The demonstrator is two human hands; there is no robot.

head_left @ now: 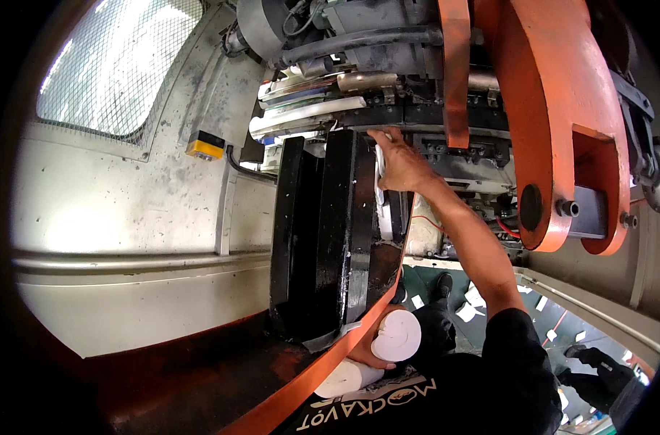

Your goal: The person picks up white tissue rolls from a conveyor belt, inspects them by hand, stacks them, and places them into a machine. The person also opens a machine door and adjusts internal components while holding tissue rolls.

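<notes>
My right hand (404, 164) reaches up to the far end of a tall black grooved block (339, 225). Its fingers curl over the block's upper edge and close on a white strip (381, 165) along the block's right side. Lower down, beside an orange-edged beam (323, 372), my left hand (365, 354) is closed round a white roll (399, 336), whose round end faces up. A second white cylinder (348, 378) lies against my body next to that hand. The beam hides most of my left arm.
Orange machine arms (554, 109) hang at the right, with rods and rollers (388, 83) at the back. A yellow-and-black box (205, 145) is fixed to the pale wall at left. White scraps (469, 310) litter the green floor, where another person's leg (598, 373) shows.
</notes>
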